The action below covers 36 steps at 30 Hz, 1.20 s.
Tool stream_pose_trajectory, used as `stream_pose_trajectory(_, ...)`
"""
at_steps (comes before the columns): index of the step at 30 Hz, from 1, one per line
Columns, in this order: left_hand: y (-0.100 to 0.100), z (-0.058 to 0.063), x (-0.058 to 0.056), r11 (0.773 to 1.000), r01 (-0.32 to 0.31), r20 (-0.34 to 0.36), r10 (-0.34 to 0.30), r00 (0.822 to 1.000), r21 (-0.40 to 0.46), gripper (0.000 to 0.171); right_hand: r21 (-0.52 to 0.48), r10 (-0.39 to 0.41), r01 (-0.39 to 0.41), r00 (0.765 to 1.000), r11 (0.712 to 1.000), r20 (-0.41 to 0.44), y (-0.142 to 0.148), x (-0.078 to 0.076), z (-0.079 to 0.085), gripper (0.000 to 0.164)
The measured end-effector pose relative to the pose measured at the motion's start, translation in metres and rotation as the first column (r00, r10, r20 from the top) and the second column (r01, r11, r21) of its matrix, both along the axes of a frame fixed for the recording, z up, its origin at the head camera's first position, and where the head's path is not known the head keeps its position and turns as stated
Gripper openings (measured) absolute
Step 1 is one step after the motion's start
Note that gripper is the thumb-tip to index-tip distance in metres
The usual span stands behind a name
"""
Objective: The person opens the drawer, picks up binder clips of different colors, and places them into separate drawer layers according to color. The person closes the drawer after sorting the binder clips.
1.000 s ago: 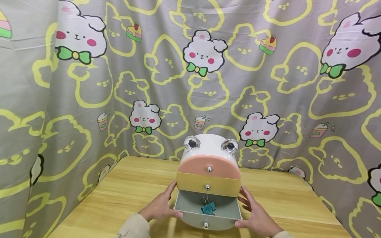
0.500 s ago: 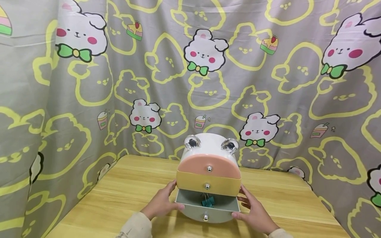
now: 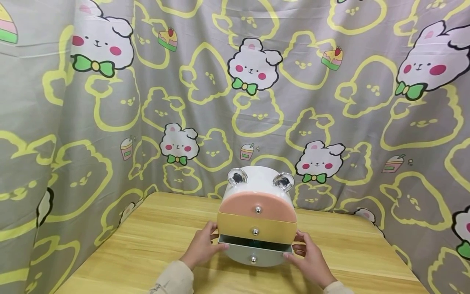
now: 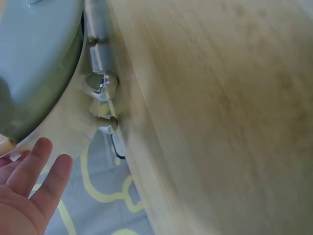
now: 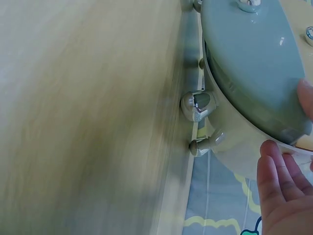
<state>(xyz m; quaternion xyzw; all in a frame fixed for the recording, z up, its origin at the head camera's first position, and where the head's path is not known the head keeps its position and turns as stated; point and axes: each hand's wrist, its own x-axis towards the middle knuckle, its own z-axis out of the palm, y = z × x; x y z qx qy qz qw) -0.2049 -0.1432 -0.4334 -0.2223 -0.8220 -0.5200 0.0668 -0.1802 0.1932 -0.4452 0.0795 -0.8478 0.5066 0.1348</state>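
Note:
A small frog-shaped drawer cabinet (image 3: 260,176) stands on the table, white on top with silver eyes. Below its pink drawer (image 3: 242,204) and yellow drawer (image 3: 235,228), both pushed in, a grey-green drawer (image 3: 236,255) sticks out slightly. Deep inside it a bit of teal shows; the rest is hidden. My left hand (image 3: 202,247) presses its thumb on the drawer front's left corner, fingers extended along the cabinet's side. On the right corner lies the thumb of my right hand (image 3: 310,259). Both wrist views show straight fingers beside the white body.
Wood-grain table (image 3: 165,228) surrounds the cabinet. Behind and at both sides hangs a grey curtain (image 3: 213,102) with rabbit prints. Silver round knobs, such as the green drawer's knob (image 3: 253,259), jut from the drawer fronts. Silver feet (image 5: 198,105) support the cabinet.
The grey-green drawer has slid inward, both thumbs moving with its front. The teal binder clips inside, plain to see a second ago, are now almost covered by the yellow drawer.

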Motion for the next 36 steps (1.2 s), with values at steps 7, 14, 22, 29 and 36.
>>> stream_pose_trajectory(7, 0.004, 0.000, -0.001, 0.999, -0.051, -0.023, 0.052, 0.998, 0.012, 0.047, 0.012, -0.024, 0.025, 1.000, 1.000, -0.020, -0.002, -0.003, 0.001, 0.066)
stream_pose_trajectory(14, 0.007, -0.001, -0.006, 0.996, -0.087, -0.031, 0.088, 0.996, 0.028, 0.035, 0.021, -0.049, 0.050, 0.997, 0.999, -0.057, -0.003, -0.007, 0.001, 0.053)
stream_pose_trajectory(22, 0.009, -0.003, -0.006, 0.993, -0.098, -0.035, 0.100, 0.994, 0.061, 0.031, 0.014, -0.061, 0.062, 0.995, 0.998, -0.078, -0.004, -0.008, -0.003, 0.040)
stream_pose_trajectory(29, 0.011, -0.006, -0.005, 0.991, -0.120, -0.052, 0.123, 0.991, 0.065, 0.030, 0.010, -0.066, 0.066, 0.996, 0.998, -0.066, -0.006, -0.007, -0.004, 0.038)
stream_pose_trajectory(36, 0.012, -0.005, -0.007, 0.988, -0.142, -0.100, 0.147, 0.984, 0.059, 0.027, 0.027, -0.088, 0.091, 0.992, 0.995, -0.093, -0.008, -0.009, -0.004, 0.035)
